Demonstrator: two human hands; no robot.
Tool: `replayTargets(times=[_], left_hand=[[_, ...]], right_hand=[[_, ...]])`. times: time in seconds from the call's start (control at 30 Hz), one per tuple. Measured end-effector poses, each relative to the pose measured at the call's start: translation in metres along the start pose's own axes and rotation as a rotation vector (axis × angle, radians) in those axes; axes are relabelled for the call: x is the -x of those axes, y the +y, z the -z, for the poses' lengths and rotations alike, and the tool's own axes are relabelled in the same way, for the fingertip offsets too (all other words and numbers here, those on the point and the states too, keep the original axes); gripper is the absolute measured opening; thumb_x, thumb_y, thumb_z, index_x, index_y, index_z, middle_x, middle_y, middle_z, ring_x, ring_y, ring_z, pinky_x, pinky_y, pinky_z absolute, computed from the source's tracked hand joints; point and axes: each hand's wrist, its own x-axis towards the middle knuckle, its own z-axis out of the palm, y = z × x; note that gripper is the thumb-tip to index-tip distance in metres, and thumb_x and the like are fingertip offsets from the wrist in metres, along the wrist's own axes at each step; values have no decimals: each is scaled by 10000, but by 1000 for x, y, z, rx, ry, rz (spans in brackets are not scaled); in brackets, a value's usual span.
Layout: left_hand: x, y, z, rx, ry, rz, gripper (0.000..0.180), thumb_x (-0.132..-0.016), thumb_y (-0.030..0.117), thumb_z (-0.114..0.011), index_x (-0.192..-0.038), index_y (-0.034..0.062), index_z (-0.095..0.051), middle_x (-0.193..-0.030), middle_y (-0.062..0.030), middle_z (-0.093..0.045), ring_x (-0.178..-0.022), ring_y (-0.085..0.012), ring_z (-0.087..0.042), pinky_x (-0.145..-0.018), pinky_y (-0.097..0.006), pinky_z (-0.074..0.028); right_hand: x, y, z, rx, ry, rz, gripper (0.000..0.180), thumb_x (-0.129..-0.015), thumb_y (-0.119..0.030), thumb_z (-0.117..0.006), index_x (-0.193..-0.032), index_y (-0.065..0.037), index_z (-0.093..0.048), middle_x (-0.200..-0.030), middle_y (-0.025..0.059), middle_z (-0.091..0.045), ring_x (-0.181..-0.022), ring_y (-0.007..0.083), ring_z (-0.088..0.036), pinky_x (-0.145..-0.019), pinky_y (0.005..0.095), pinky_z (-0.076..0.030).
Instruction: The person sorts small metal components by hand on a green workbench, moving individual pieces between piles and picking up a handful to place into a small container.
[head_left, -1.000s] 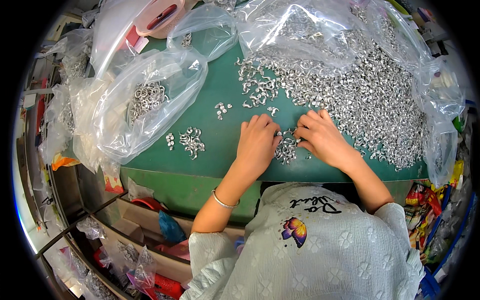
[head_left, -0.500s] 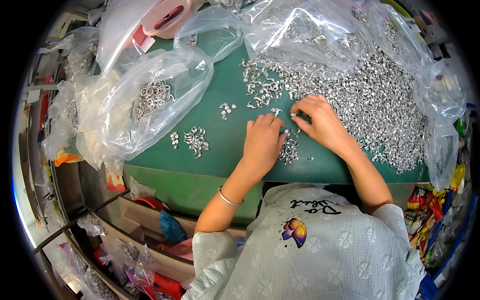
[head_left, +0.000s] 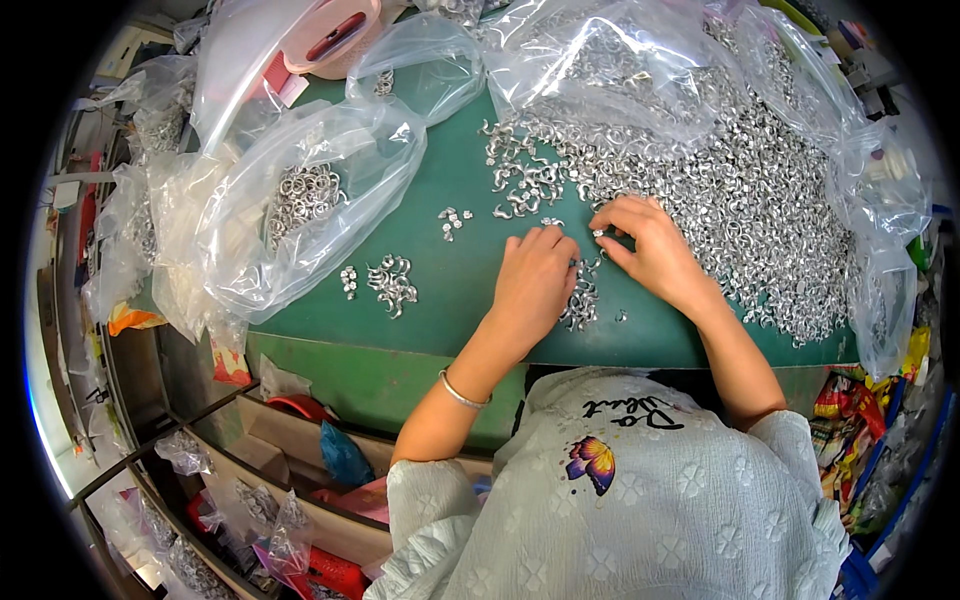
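Note:
At the middle of the green tabletop, my right hand (head_left: 652,252) pinches a small silvery metal piece (head_left: 599,233) between thumb and fingertips. Just left of it, my left hand (head_left: 536,282) is closed with curled fingers pointing down; what they grip, if anything, is hidden. Beside the left thumb lies a small pile of curved silvery metal pieces (head_left: 582,303), partly covered by that hand. A large heap of similar shiny pieces (head_left: 770,230) spreads to the right of my right hand. A few pieces (head_left: 552,222) lie just beyond the left fingertips.
Small clusters of curved pieces (head_left: 392,286) and tiny pieces (head_left: 455,222) lie on the left. A clear plastic bag (head_left: 375,200) there holds metal rings (head_left: 308,203). Clear plastic (head_left: 610,95) covers the heap's far part. A pink container (head_left: 330,45) stands at the back; an open drawer (head_left: 270,440) is below.
My right hand has shifted slightly right and nearer, still pinching the small piece. My left hand has moved slightly right, its fingers still curled.

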Motion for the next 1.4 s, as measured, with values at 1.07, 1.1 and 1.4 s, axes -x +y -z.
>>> replayTargets(times=[1.07, 1.1, 1.4], left_hand=[[14, -15, 20, -45, 329, 151, 267, -806, 17, -681, -1063, 59, -623, -1036, -78, -579, -960, -271, -545, -810, -376, -386], [16, -16, 20, -39, 337, 156, 267, -806, 19, -683, -1063, 60, -624, -1038, -78, -580, -963, -271, -546, -813, -376, -386], [32, -15, 26, 13, 377, 238, 237, -814, 24, -686, -1043, 53, -630, -1066, -102, -588, -1015, -289, -553, -856, -381, -391]], right_hand=[[37, -4, -16, 124, -47, 179, 141, -787, -92, -694, -918, -72, -644, -860, 44, -522, -859, 232, -507, -747, 356, -391], [37, -2, -19, 131, -47, 182, 139, -786, -91, -693, -914, -71, -641, -860, 43, -520, -862, 233, -505, -750, 355, -391], [42, -5, 3, -85, -48, 114, 110, -798, -23, -676, -886, -28, -611, -881, 94, -605, -850, 301, -574, -768, 390, -461]])
